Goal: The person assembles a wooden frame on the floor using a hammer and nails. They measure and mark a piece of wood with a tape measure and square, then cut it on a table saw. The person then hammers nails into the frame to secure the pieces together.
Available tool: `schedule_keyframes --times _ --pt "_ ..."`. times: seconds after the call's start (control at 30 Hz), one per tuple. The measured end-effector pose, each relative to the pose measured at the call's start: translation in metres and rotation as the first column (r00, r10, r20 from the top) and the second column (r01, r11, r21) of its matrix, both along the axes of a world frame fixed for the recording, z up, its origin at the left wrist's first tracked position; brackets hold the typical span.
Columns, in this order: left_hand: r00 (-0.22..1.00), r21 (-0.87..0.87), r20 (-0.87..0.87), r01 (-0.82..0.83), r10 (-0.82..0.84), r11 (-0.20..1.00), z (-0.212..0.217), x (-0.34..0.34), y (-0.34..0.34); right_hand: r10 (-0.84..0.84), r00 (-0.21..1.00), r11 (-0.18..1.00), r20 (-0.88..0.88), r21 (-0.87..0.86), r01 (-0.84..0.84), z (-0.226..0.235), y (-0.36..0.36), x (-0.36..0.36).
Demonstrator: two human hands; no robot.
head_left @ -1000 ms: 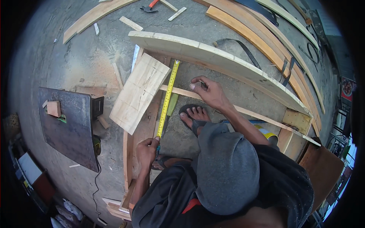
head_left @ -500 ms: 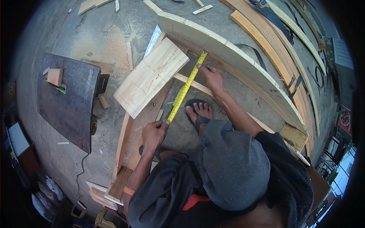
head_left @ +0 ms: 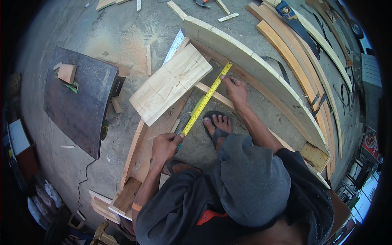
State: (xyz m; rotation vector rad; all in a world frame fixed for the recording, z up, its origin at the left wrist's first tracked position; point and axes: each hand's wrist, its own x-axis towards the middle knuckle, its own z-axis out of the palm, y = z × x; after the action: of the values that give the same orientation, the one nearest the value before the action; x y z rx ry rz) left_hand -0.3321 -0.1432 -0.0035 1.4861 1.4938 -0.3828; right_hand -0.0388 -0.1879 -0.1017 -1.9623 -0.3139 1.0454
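Note:
A yellow tape measure (head_left: pixel 203 102) stretches slantwise across a wooden frame (head_left: pixel 261 102). My left hand (head_left: pixel 165 146) is closed around its near end, where a bit of teal casing shows under the fingers. Farther up, my right hand (head_left: pixel 237 90) pinches the blade a short way below its tip. That tip reaches the inner side of the frame's curved far panel. Left of the tape, a short wide board (head_left: pixel 171 83) with pencil lines rests across the frame's left side. Both my feet, in sandals, stand inside the frame.
On the left is a dark table saw (head_left: pixel 77 102) with a wood block (head_left: pixel 67 73) on top. A cord (head_left: pixel 83 183) trails from it. Curved planks (head_left: pixel 294 53) and a blue-handled handsaw (head_left: pixel 287 11) lie at the right. A hammer (head_left: pixel 201 3) and wood scraps lie at the back.
The whole view has shifted slightly, bringing more of the hammer and handsaw into sight. Both hands keep their hold on the tape measure, which stays stretched across the frame.

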Motion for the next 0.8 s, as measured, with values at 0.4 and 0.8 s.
schedule_keyframes --times 0.4,0.8 --pt "0.984 0.479 -0.171 0.12 -0.042 0.87 0.02 -0.064 0.075 0.42 0.894 0.906 0.154 -0.011 -0.424 0.063 0.02 -0.033" --pt "0.988 0.522 -0.146 0.124 -0.054 0.844 -0.002 -0.073 0.088 0.606 0.75 0.752 0.264 0.116 -0.649 0.069 0.013 -0.054"
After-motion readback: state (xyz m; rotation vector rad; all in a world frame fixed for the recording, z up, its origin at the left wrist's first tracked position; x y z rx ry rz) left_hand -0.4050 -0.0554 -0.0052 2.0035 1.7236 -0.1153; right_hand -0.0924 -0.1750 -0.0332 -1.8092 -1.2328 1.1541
